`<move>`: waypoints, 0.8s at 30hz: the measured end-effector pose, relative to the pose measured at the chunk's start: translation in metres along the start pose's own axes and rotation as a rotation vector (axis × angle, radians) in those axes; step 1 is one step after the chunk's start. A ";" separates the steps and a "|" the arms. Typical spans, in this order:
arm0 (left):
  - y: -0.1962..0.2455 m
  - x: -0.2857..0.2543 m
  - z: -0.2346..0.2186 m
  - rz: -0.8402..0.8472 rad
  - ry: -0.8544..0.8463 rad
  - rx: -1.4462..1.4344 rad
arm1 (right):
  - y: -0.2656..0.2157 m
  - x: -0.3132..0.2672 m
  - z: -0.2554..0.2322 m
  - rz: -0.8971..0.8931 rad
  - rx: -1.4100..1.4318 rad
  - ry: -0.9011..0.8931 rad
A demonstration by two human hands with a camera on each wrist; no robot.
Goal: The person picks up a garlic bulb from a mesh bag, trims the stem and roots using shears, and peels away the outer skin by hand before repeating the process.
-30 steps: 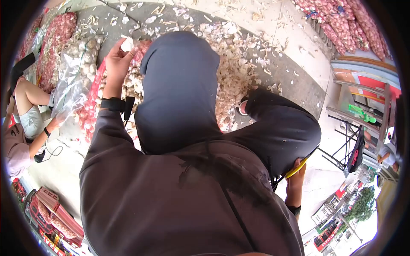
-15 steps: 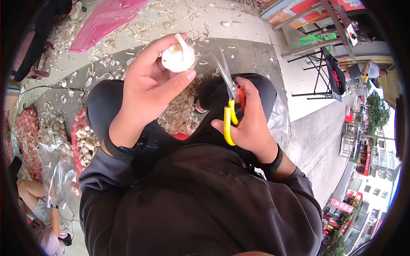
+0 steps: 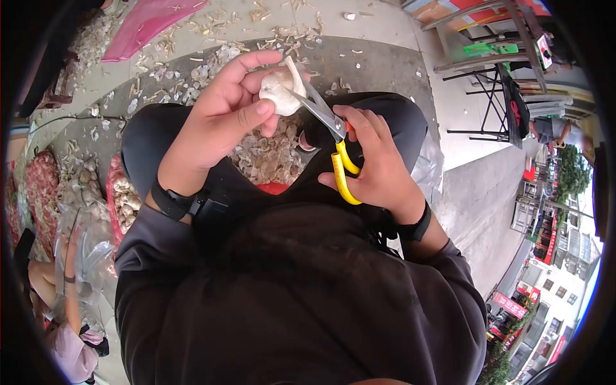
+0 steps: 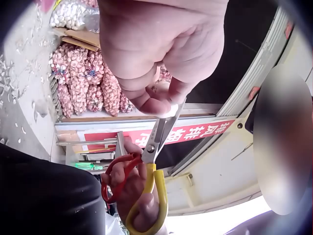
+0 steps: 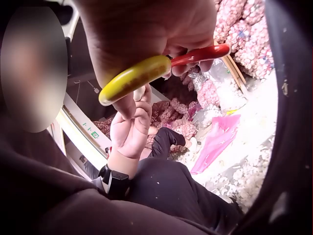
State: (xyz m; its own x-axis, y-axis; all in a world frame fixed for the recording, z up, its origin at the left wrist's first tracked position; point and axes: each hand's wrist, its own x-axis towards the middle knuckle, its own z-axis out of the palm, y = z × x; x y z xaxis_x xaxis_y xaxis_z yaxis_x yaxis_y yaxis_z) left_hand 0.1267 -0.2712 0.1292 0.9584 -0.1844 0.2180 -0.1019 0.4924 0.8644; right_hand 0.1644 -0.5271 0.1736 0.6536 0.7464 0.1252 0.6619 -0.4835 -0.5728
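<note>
My left hand (image 3: 218, 125) pinches a whitish garlic bulb (image 3: 277, 91) between thumb and fingers, its dry stem pointing up. Scissors (image 3: 328, 122) are held in my right hand (image 3: 384, 168), with thumb and fingers at the handles. Their blades stand apart at the bulb's right side; one overlaps the bulb near the stem base, the other passes behind it. The left wrist view shows the scissors (image 4: 151, 148) with one red and one yellow handle, the bulb mostly hidden by fingers. In the right wrist view the yellow handle (image 5: 139, 78) is in front, with the blades hidden.
Peelings and cut stems (image 3: 266, 154) lie in a heap between my knees and across the floor. Net bags of garlic (image 3: 122, 199) stand at left, near another seated person (image 3: 70, 333). A pink sheet (image 3: 147, 25) lies ahead; a folding table (image 3: 491, 106) stands at right.
My left hand has brought the garlic bulb from the bags at left to in front of me. My right hand has risen from beside the leg with the scissors, whose blades now reach the bulb.
</note>
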 end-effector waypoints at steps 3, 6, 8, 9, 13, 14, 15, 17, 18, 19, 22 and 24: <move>0.000 -0.002 -0.009 -0.027 -0.040 -0.071 | 0.002 0.001 -0.001 -0.021 0.011 -0.042; 0.000 -0.003 -0.013 -0.060 -0.064 -0.082 | 0.001 0.004 0.000 -0.037 0.065 -0.057; -0.002 -0.005 -0.014 -0.095 -0.101 -0.053 | 0.000 0.003 0.003 -0.046 0.071 -0.046; -0.003 -0.005 -0.011 -0.065 -0.066 -0.053 | 0.000 0.004 0.004 -0.053 0.052 -0.033; -0.009 -0.004 0.001 -0.045 0.020 -0.169 | -0.001 0.006 0.012 -0.077 -0.030 0.017; -0.011 -0.005 0.001 -0.065 0.028 -0.227 | -0.002 0.007 0.012 -0.079 -0.059 0.017; -0.012 -0.005 -0.001 -0.073 0.012 -0.293 | -0.003 0.009 0.010 -0.081 -0.087 0.018; -0.017 -0.005 -0.004 -0.088 -0.018 -0.427 | -0.003 0.010 0.011 -0.099 -0.131 0.033; -0.019 -0.005 -0.004 -0.109 -0.018 -0.437 | -0.001 0.011 0.012 -0.115 -0.147 0.050; -0.020 -0.006 -0.005 -0.129 -0.017 -0.448 | 0.000 0.011 0.013 -0.131 -0.163 0.067; -0.023 -0.006 -0.003 -0.173 -0.001 -0.463 | -0.002 0.011 0.012 -0.081 -0.222 0.066; -0.024 -0.006 -0.001 -0.193 0.020 -0.491 | 0.003 0.011 0.017 -0.099 -0.194 0.111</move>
State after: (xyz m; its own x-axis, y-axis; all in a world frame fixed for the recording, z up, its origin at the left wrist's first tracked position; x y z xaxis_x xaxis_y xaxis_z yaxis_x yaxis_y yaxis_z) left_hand 0.1240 -0.2811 0.1063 0.9527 -0.2973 0.0632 0.2093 0.7925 0.5729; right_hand 0.1677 -0.5127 0.1599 0.6111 0.7449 0.2678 0.7760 -0.4969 -0.3885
